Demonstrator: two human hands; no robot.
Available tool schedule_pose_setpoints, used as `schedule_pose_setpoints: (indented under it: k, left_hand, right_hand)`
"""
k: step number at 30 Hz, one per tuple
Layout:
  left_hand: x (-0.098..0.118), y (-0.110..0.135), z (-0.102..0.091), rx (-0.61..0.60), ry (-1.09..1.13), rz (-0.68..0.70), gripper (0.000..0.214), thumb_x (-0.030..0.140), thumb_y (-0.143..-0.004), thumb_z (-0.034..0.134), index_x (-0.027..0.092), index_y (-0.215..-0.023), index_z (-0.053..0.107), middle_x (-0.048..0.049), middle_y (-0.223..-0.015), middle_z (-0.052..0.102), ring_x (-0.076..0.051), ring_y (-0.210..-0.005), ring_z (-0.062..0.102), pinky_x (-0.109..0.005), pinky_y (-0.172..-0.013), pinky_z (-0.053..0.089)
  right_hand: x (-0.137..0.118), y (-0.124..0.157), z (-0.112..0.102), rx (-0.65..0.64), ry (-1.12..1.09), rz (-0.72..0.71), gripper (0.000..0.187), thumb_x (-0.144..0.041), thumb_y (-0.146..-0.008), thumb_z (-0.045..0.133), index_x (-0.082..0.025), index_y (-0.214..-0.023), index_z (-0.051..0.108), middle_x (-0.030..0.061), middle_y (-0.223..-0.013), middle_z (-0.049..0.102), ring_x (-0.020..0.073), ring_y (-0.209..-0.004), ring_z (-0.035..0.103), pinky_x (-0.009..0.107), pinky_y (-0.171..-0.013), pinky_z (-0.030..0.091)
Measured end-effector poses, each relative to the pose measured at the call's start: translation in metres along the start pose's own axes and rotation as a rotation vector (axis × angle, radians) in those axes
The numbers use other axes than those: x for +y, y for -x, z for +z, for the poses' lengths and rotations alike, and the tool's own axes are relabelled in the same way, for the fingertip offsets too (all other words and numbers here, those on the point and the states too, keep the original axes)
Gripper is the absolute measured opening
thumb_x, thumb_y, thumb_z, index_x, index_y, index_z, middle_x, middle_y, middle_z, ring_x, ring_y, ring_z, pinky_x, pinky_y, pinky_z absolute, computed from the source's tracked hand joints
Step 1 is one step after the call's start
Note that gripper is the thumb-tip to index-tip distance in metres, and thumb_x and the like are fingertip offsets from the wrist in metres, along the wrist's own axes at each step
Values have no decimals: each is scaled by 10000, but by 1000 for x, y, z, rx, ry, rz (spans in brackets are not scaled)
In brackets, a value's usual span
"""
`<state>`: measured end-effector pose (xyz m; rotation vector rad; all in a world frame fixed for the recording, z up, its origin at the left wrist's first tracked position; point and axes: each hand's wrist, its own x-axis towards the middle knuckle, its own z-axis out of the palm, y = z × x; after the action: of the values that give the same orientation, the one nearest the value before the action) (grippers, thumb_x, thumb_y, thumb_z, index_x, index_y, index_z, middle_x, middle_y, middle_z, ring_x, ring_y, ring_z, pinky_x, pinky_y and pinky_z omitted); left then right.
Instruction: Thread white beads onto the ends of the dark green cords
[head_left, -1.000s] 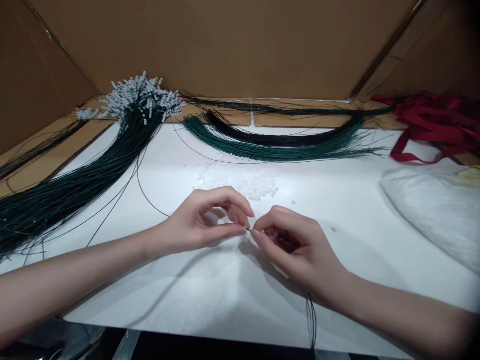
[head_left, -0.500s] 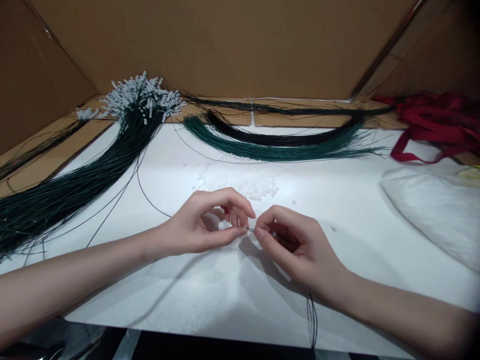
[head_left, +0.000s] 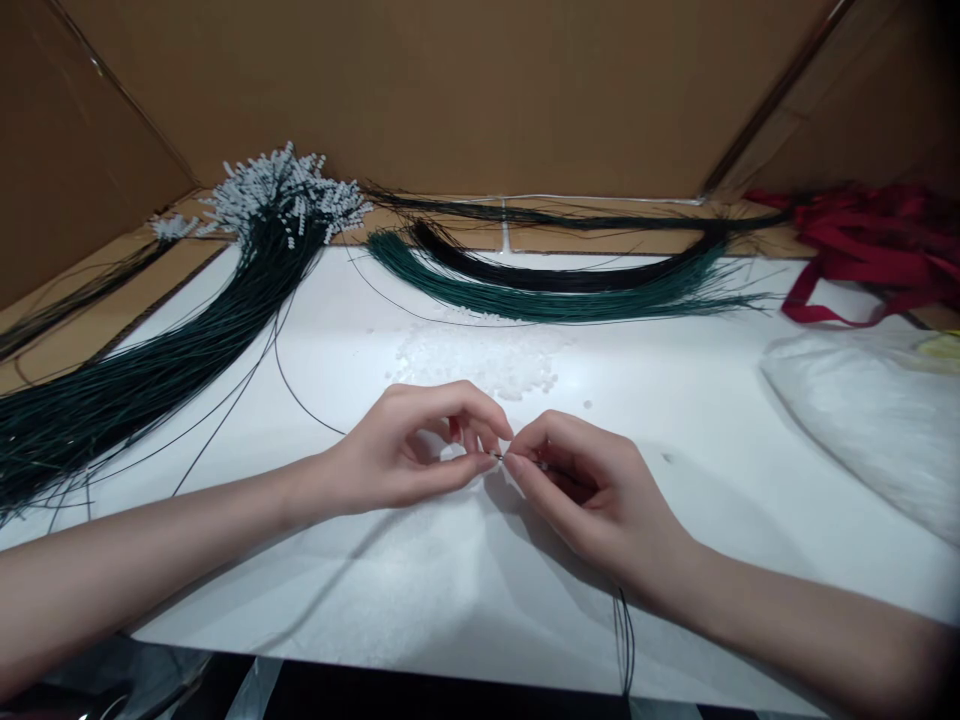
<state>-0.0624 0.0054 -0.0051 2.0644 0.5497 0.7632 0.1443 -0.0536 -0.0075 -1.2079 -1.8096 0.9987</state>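
- Head view: the person's bare right hand (head_left: 592, 485) pinches a thin, dark wire (head_left: 500, 457) between thumb and index finger.
- The bare left hand (head_left: 420, 450) curves beside it, thumb tip at the wire; whether it grips cannot be told.
- The wire sits between both hands' fingertips, above a flat white board (head_left: 352, 590).
- Small, whitish translucent beads (head_left: 487, 362) lie scattered just beyond the hands.

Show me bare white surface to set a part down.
Bare: the white surface between left forearm and the thin strands below the right hand. Also between that hand and the plastic bag, bar a small speck. Crowded: far side, with green wire bundle, white granules, red ribbon; left, white-tipped wires.
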Motion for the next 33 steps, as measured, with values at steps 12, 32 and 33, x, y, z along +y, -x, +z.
schedule_pose_setpoints:
  k: [12,32,33]
  left_hand:
    - [4,2,-3,-4,4,-28,170,148,-912,588,158,-1078,621,-54,-890,666,-132,-791,612,-221,-647,502]
    - [-1,5,-2,-26,9,6,221,117,-900,636,194,-1108,625,-47,-942,671,-120,-811,634,-211,-703,534]
    - [-1,5,-2,-27,11,12,228,112,-896,640,195,-1108,626,-47,-951,672,-120,-818,637,-211,-710,535]
  right_hand:
    - [-2,-1,-1,1,7,16,139,-155,-904,556,-170,-770,592,-12,-665,523,100,-573,451,240,-501,350]
    - [1,0,3,20,-71,30,60,-188,-844,641,-166,-820,590,-58,-617,424,75,-510,378,220,-452,306]
    - [1,0,3,19,-70,29,61,-191,-845,642,-166,-824,590,-58,-618,422,75,-513,379,220,-453,307]
